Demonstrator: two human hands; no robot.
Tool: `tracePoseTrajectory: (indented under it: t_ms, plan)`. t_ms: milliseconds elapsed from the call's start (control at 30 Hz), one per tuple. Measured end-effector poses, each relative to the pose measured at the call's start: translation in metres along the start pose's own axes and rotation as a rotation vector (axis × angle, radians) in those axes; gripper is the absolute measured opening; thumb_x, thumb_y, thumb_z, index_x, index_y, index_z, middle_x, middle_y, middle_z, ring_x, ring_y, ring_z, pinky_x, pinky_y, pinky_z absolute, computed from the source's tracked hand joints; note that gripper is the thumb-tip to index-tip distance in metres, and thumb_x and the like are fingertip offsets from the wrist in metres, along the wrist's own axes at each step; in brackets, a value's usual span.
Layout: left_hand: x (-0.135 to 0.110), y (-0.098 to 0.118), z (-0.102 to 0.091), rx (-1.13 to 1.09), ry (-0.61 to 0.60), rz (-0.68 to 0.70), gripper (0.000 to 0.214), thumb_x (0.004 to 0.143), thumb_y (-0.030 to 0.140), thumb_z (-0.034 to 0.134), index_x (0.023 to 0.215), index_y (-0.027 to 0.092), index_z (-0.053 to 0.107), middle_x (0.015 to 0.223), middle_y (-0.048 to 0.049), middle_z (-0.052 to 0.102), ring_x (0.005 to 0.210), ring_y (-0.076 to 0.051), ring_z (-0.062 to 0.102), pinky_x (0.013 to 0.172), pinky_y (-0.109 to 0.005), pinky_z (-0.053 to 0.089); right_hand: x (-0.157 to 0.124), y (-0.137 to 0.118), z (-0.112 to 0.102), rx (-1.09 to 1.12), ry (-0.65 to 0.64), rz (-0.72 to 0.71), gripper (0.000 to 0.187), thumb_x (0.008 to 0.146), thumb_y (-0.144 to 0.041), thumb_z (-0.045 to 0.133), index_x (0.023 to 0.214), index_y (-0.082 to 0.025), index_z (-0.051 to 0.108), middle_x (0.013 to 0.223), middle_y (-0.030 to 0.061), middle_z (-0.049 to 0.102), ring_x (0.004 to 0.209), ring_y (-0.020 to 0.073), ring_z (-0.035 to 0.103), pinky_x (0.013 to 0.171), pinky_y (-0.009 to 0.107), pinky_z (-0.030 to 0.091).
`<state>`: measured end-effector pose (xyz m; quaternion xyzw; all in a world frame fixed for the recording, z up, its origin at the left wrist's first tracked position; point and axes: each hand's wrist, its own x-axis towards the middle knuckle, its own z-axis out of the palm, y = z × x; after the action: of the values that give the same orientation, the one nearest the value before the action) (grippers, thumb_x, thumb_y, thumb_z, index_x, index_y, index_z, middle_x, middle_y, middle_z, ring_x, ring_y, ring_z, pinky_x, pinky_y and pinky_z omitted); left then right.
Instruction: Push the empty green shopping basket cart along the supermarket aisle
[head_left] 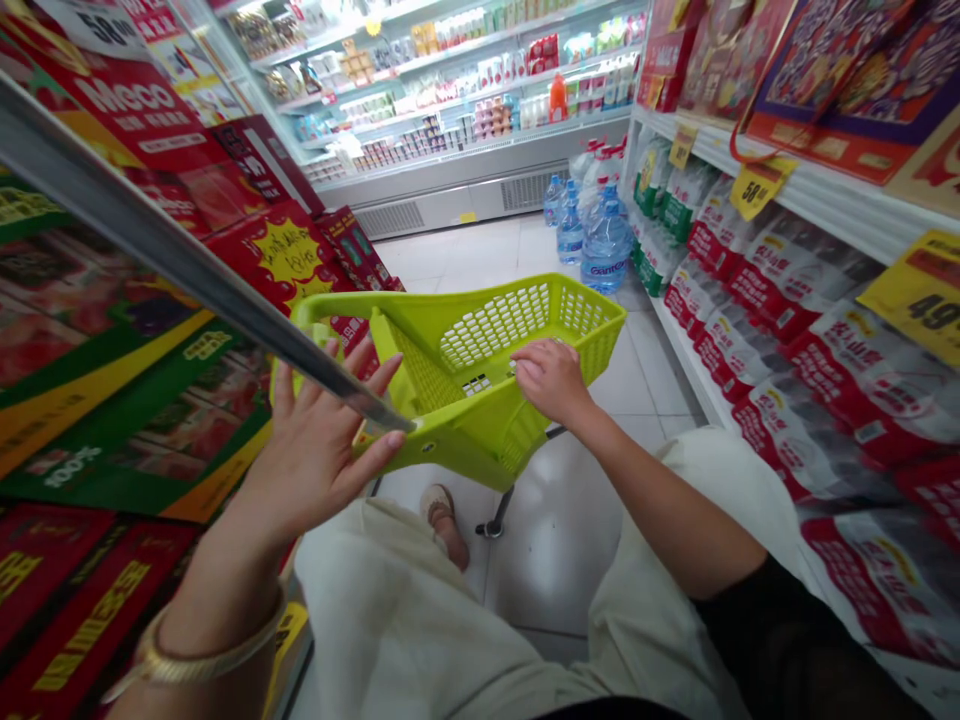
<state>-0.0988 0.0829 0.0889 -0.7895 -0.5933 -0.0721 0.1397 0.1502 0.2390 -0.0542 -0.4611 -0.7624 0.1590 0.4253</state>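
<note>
A lime-green plastic shopping cart (480, 430) with perforated sides stands in front of me, turned sideways. Its basket shows no goods inside. A grey metal pole (225, 290) slants from the upper left down to the cart's near side. My left hand (311, 450) is at the cart's left end, with fingers spread and the pole crossing in front of them; whether the palm touches the cart is hidden. My right hand (551, 378) lies over the near rim of the basket, fingers curled inward over it.
Stacked red and green cartons (142, 380) line the left. Shelves with shrink-wrapped bottle packs (810, 370) run along the right. Large blue water bottles (606, 240) stand on the floor ahead, before a chilled display (450, 190). White tiles (555, 560) lie beneath the cart.
</note>
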Motion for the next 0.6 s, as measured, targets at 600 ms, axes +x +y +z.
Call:
tracePoseTrajectory:
  t_ms: [600]
  plan:
    - [0.010, 0.059, -0.005, 0.024, 0.000, 0.015, 0.088, 0.091, 0.067, 0.051, 0.163, 0.026, 0.022, 0.164, -0.0131, 0.038, 0.152, -0.039, 0.031, 0.126, -0.060, 0.010, -0.010, -0.046, -0.020, 0.376, -0.156, -0.210, 0.017, 0.089, -0.024, 0.062, 0.097, -0.025, 0.078, 0.105, 0.0035, 0.075, 0.102, 0.0189, 0.067, 0.099, 0.035, 0.048]
